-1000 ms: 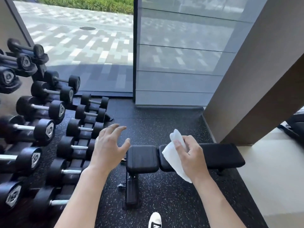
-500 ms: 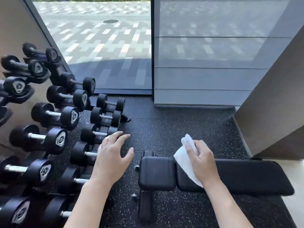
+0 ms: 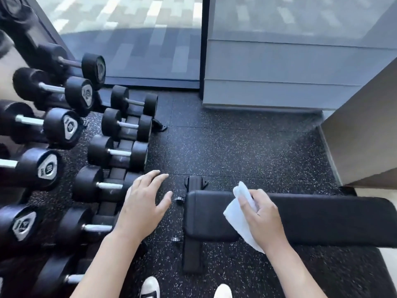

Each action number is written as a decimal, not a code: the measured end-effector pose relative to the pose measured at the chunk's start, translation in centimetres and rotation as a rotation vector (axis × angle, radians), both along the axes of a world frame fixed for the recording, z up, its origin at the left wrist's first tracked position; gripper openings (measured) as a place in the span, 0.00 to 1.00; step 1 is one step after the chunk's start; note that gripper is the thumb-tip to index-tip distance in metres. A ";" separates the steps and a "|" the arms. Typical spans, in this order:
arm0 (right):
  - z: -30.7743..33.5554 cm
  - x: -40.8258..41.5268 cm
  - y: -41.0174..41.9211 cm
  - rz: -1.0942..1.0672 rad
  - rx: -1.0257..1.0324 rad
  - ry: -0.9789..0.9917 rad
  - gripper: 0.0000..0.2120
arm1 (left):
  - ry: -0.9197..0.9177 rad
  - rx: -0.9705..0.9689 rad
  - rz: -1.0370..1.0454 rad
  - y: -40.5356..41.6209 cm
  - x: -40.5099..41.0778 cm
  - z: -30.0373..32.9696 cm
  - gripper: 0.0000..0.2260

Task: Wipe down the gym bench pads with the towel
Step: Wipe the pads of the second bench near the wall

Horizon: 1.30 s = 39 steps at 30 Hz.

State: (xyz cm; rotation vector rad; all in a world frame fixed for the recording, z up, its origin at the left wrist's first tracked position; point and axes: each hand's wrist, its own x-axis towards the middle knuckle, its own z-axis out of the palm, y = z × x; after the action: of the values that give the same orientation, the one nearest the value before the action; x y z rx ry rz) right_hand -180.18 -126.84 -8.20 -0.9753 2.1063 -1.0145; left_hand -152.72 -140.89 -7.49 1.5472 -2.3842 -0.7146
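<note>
A black gym bench lies across the floor in front of me, with a short seat pad (image 3: 207,215) on the left and a long back pad (image 3: 330,220) running off to the right. My right hand (image 3: 263,220) grips a white towel (image 3: 237,214) over the gap between the two pads. Whether the towel touches the pads I cannot tell. My left hand (image 3: 144,206) hovers with fingers spread to the left of the seat pad, holding nothing.
A rack of black dumbbells (image 3: 120,152) fills the left side, close to my left hand. The bench frame (image 3: 193,257) runs toward my white shoes (image 3: 151,287). A glass wall (image 3: 279,61) stands behind and a beige column (image 3: 365,136) at the right.
My view has closed in and tilted down, so the bench and dumbbells look larger. Both hands keep their poses; my right hand with the towel sits lower over the pads.
</note>
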 end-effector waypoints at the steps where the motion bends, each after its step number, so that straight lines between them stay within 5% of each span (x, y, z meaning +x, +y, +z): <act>1: -1.4 0.3 -0.5 -0.006 0.014 -0.005 0.14 | -0.009 0.005 -0.017 -1.1 0.1 -1.4 0.31; 18: -24.2 2.0 -6.1 0.047 0.135 0.047 0.08 | -0.070 0.117 -0.169 -4.4 0.4 -26.7 0.29; 24: -31.7 3.3 -8.3 0.214 0.155 0.223 0.05 | -0.078 0.177 -0.164 -2.9 -0.1 -34.6 0.27; 35: -46.0 4.9 -18.2 0.546 0.015 0.757 0.13 | -0.080 0.311 -0.182 0.1 0.1 -47.7 0.47; 39: -48.6 5.9 -18.2 0.499 -0.052 0.813 0.13 | 0.027 0.352 -0.192 1.9 0.7 -50.2 0.51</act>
State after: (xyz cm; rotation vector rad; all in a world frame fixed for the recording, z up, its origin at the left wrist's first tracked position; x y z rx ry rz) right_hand -174.24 -145.01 -56.76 -2.0664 2.2209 -0.4400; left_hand -152.00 -139.04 -57.71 1.4217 -2.5121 -1.2446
